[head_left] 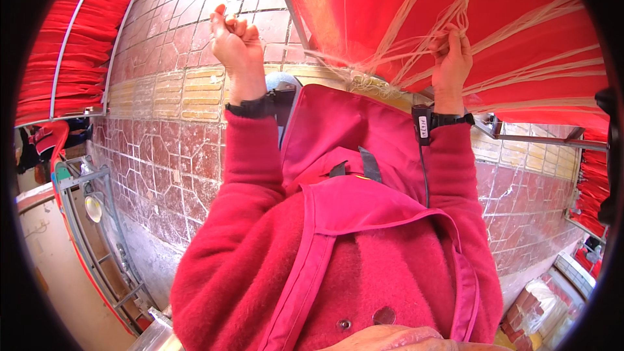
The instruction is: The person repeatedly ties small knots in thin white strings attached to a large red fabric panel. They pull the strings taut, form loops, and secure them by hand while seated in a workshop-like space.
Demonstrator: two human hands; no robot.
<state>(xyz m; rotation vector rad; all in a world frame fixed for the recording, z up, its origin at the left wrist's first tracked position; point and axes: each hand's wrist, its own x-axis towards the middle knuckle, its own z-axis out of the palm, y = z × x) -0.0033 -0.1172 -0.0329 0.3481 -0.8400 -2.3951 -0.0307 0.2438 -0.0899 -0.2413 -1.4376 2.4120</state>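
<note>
Pale thread strands [520, 38] fan out across a large stretched red cloth [364, 0] and gather near its close edge. My right hand [453, 58] is over the cloth, its fingers closed on some strands, with a loop standing up beyond the fingertips. Out to the left, over the tiled floor, my left hand [239, 42] is raised with its fingers curled in a pinch. Thin, faint strands run from the gathered threads to this hand; their ends are hidden in the fingers. A dark band circles each wrist, and a small black device sits by the right one.
A metal frame bar [296, 10] borders the cloth on its left. Folded red cloth [78, 32] is stacked in a rack at far left. Below that rack stands a metal frame [107, 221] with an orange hose. A pink-red apron [354, 117] covers my lap.
</note>
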